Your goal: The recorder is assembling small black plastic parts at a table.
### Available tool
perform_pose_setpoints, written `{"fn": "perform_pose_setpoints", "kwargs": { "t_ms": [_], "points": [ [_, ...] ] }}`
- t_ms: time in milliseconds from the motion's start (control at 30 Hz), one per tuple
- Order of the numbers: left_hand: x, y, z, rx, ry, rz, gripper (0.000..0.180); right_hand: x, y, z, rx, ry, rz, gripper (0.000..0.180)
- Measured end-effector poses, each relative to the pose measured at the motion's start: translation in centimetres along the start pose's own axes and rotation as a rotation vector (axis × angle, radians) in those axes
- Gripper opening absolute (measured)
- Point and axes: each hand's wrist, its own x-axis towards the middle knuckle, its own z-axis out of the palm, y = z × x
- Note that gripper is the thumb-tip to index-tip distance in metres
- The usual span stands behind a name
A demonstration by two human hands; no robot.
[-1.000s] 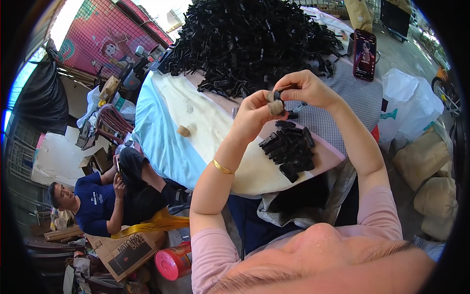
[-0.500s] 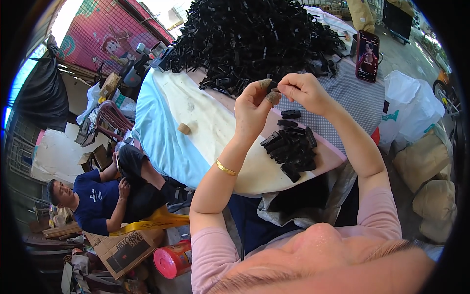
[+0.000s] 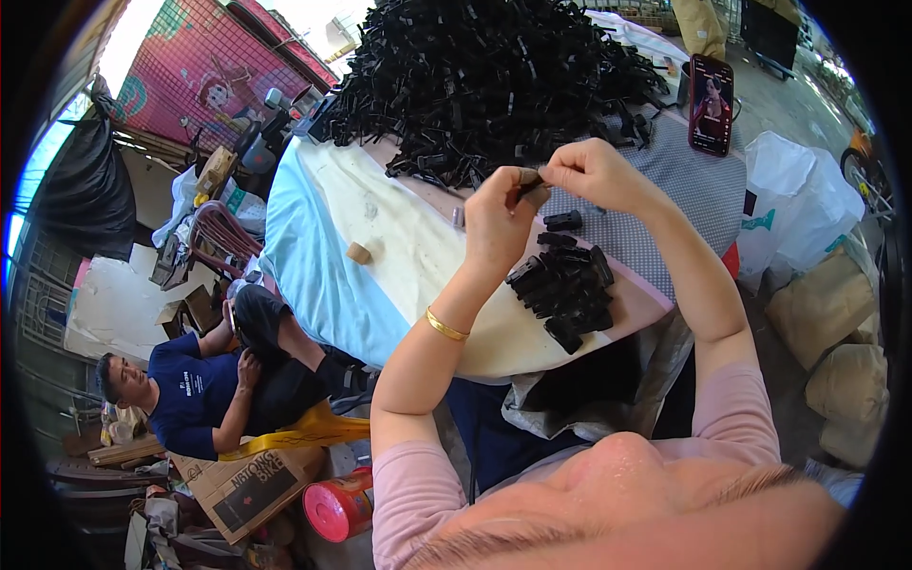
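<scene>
Head view, looking down over a round table (image 3: pixel 399 275) covered in pale cloth, with the person's forearms rising from the lower edge. The left hand (image 3: pixel 501 223) and the right hand (image 3: pixel 597 174) meet above the table's middle, and both pinch one small black plastic part (image 3: pixel 530 182) between thumb and fingertips. The left hand's fingers are curled and pressed on its lower left end; the right hand's thumb and forefinger close on its upper right end. The part is short and slim; its long axis runs roughly from lower left to upper right, pointing toward the right hand, though much of it is hidden by the fingers. It is held in the air, clear of the tabletop, above and just left of a small heap of black parts (image 3: pixel 565 290) that lies on the cloth near the table's near edge. A gold bangle (image 3: pixel 445 325) sits on the left wrist.

Behind the hands, a large pile of black parts (image 3: pixel 494 76) fills the far half of the table. A smartphone (image 3: pixel 711 104) with a lit screen stands propped at the far right of the table. A small tan cork-like piece (image 3: pixel 358 253) lies alone on the cloth to the left. Off the table to the left, another person (image 3: pixel 218 380) in a dark blue shirt reclines low, near a red can (image 3: pixel 337 503) and a cardboard box (image 3: pixel 242 484).
</scene>
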Motion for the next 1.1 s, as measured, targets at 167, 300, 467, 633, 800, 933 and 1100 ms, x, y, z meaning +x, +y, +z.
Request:
{"fn": "perform_pose_setpoints", "kwargs": {
  "t_ms": [167,300,467,633,800,933,1100],
  "points": [
    [-0.5,0.7,0.0,0.101,-0.269,0.051,0.040,0.4,2.6,-5.0,-0.538,0.265,0.137,0.021],
    [-0.6,1.6,-0.2,0.018,-0.562,0.116,0.033,0.9,5.1,-5.7,-0.776,0.152,0.287,0.024],
    [-0.2,0.8,-0.3,-0.022,-0.481,0.032,0.023,2.0,6.1,-3.6,-0.979,0.098,0.316,0.021],
    [0.5,-0.7,-0.5,-0.187,-0.177,-0.099,0.029,1.9,4.1,-2.6,-0.421,0.349,-0.085,0.015],
    [1.1,-0.8,-0.7,-0.544,-0.044,-0.231,0.054,1.1,1.6,-0.2,0.255,0.220,-0.140,0.008],
    [1.5,-0.9,-1.8,-0.597,-0.196,-0.290,0.057,0.6,0.5,1.2,0.321,0.067,-0.132,0.008],
    [1.1,0.5,-1.5,-0.464,-0.174,-0.070,0.055,0.4,0.1,0.7,0.475,-0.034,0.237,0.023]
  ]
}}
